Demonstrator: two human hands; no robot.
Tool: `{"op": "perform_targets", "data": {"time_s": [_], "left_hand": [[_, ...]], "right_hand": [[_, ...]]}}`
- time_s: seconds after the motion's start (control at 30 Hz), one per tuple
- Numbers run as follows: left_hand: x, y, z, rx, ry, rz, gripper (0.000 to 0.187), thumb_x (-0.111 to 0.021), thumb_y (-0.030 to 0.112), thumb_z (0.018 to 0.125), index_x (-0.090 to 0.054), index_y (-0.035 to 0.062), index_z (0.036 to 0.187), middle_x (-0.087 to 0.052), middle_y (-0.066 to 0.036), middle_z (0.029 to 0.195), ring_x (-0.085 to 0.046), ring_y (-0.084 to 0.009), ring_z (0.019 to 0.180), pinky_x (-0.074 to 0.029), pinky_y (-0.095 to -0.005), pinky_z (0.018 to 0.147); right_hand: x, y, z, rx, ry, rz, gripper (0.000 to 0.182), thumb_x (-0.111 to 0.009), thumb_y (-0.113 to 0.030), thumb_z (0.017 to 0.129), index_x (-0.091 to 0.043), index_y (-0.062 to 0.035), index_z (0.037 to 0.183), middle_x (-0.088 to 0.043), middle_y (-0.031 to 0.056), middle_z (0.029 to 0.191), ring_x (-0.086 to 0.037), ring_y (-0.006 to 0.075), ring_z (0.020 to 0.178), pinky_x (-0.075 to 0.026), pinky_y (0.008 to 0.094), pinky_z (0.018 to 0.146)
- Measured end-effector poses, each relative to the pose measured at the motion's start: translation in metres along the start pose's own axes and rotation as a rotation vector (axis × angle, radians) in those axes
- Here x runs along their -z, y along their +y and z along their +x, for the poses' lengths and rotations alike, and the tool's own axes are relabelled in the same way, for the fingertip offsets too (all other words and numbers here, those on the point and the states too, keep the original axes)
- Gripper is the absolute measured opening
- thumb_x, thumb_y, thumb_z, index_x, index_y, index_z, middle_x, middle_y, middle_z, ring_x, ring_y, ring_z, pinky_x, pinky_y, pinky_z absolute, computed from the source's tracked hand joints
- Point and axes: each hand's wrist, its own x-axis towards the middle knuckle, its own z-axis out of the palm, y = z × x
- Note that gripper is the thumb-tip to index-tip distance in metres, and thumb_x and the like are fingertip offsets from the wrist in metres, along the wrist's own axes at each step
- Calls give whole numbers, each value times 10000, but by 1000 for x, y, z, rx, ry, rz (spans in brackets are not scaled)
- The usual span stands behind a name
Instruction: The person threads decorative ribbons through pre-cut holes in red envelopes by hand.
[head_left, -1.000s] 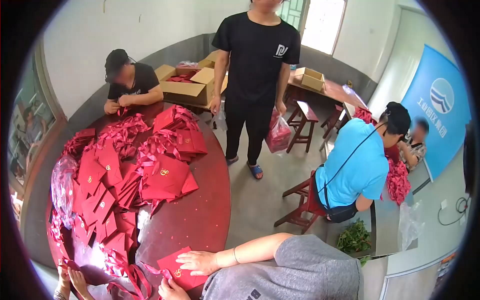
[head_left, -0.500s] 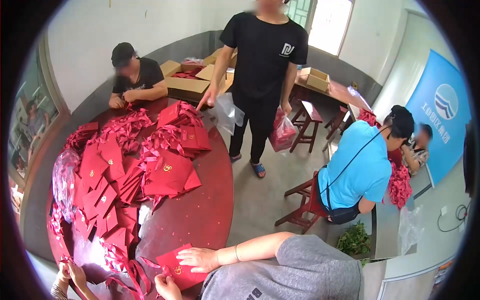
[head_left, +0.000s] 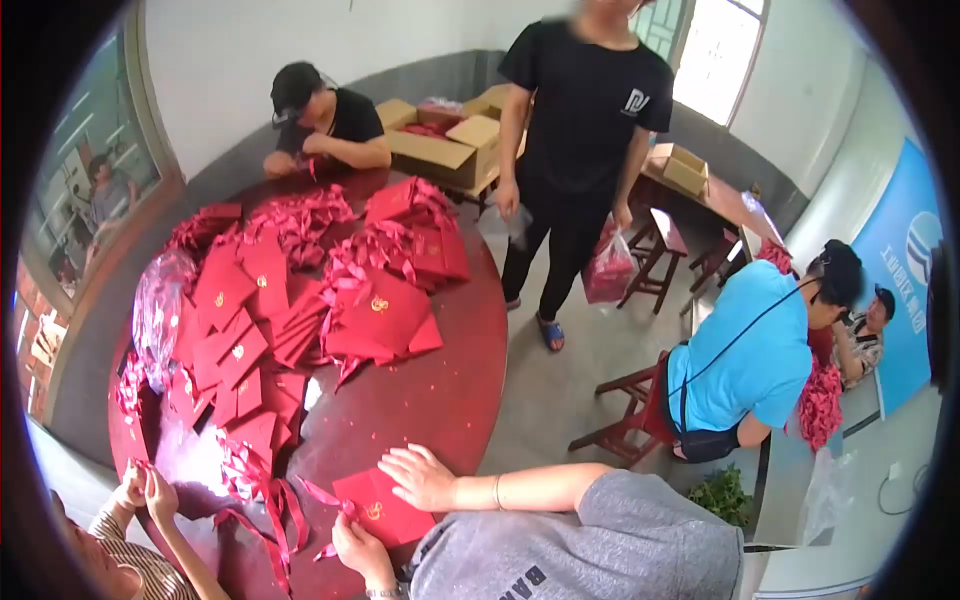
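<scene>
A flat red paper bag (head_left: 368, 510) with a gold emblem lies on the round table near its front edge. My right hand (head_left: 418, 478), with a thin bracelet at the wrist, rests flat on the bag's upper corner, fingers stretched out. On the bag's left side my left hand (head_left: 358, 545) is closed, thumb and fingers pinching a pink-red ribbon (head_left: 318, 492) at its edge. Loose ribbons (head_left: 270, 520) trail over the table just left of this hand. Beyond is a large heap of similar red bags (head_left: 265, 280), several with gold emblems and tangled ribbons.
A clear plastic bag (head_left: 160, 315) sits at the heap's left. One co-worker in stripes (head_left: 140, 550) is at lower left; another sits across the round table (head_left: 450, 400). A standing person (head_left: 585, 130) holds plastic bags. To the right, a person in blue (head_left: 745, 350) sits on a stool.
The view has shifted, so the scene sits further right and lower. The standing person's raised arm has come down. My hands stay at the same bag.
</scene>
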Motion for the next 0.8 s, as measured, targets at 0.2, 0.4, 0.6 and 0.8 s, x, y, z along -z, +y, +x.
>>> {"op": "perform_targets", "data": {"time_s": [0.2,0.4,0.6,0.8], "left_hand": [[-3,-4,-2,0,8,-24,269,-544,32,880,-588,-2,1143,-646,-177,1042,-618,-350,959,-480,-411,840],[-2,-5,-3,0,21,-32,278,-549,30,876,-589,-4,1149,-647,-177,1051,-618,-348,968,-479,-410,846],[1,-3,-3,-3,10,-59,283,-549,27,877,-588,-9,1155,-645,-177,1062,-615,-348,979,-476,-411,858],[1,-6,-3,-2,2,-53,288,-550,35,884,-586,-14,1165,-644,-184,1070,-616,-348,980,-477,-415,863]], "right_hand": [[-2,1,0,-5,-19,-29,526,-553,-318,903,-491,-37,1343,-453,138,1416,-352,280,1358,-222,492,1131],[-3,1,0,-2,-12,-35,518,-561,-315,898,-500,-38,1332,-464,139,1403,-355,282,1353,-230,490,1126],[-4,1,-1,0,5,-27,519,-576,-296,892,-488,-52,1341,-463,133,1394,-363,282,1348,-238,481,1122],[-6,3,0,-2,2,-9,502,-578,-290,890,-497,-60,1329,-464,130,1392,-364,267,1353,-233,478,1125]]}}
